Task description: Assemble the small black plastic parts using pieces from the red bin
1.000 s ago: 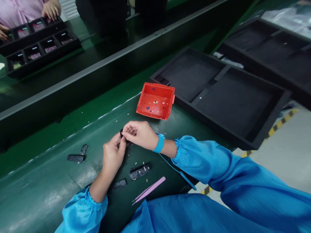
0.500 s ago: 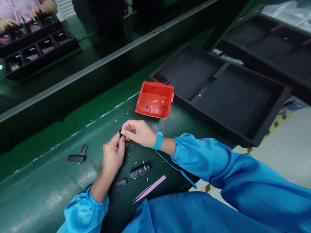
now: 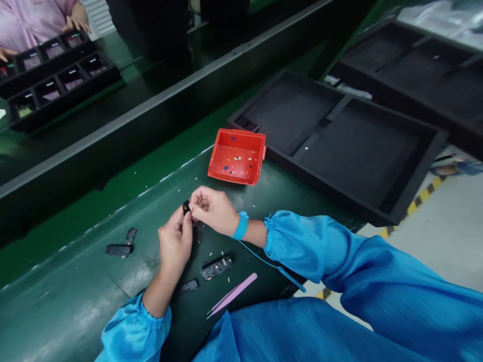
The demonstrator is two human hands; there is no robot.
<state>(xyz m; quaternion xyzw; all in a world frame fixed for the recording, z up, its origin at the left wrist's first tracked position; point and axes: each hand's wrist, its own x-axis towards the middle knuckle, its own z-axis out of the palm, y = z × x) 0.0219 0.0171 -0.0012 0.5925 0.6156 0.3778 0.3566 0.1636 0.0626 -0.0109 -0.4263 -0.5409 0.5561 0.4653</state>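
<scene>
My left hand (image 3: 176, 235) is closed on a small black plastic part (image 3: 186, 206) with a tiny gold-coloured spot. My right hand (image 3: 215, 208) meets it from the right, thumb and forefinger pinched at the part's edge; what sits between these fingertips is too small to make out. A blue wrist strap (image 3: 240, 225) with a cord is on my right wrist. Below my hands lie similar black parts (image 3: 217, 267), another black piece (image 3: 188, 286) and pink tweezers (image 3: 233, 295). More black parts (image 3: 119, 249) rest to the left.
Beyond my hands stands a red bin (image 3: 237, 156) with tiny scraps inside. Large black trays (image 3: 377, 151) fill the right side. A raised dark ledge (image 3: 151, 103) crosses the green bench (image 3: 75, 281). Across it, a co-worker's hand (image 3: 77, 20) is at a black compartment tray (image 3: 60, 83).
The black part in my left hand has turned slightly, so its gold-coloured spot now shows. My right fingertips stay at its edge. The co-worker's hands have shifted, and the view has moved slightly.
</scene>
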